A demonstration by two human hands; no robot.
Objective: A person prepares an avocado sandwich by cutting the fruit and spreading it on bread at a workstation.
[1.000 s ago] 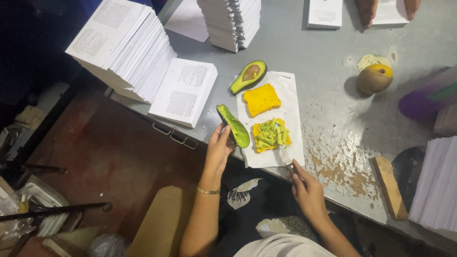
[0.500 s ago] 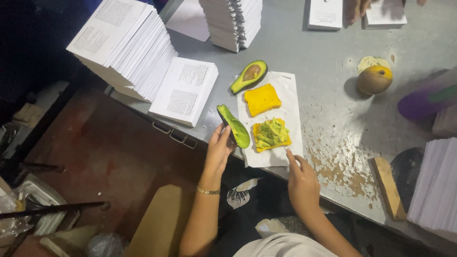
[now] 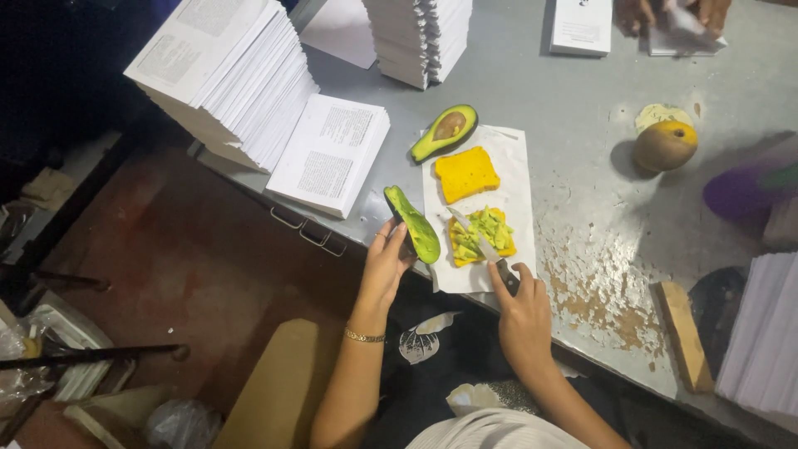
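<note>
Scooped green avocado half at table edge, knife blade across avocado-topped toast

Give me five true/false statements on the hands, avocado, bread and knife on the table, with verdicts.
1. The left hand holds an avocado half. True.
2. The right hand is empty. False: it grips a knife whose blade lies on the bread.
3. Both bread slices carry avocado. False: only the near slice does; the far slice is bare.
4. The other avocado half has its pit in it. True.
5. The bread lies directly on the grey table. False: it lies on a white paper sheet.
</note>
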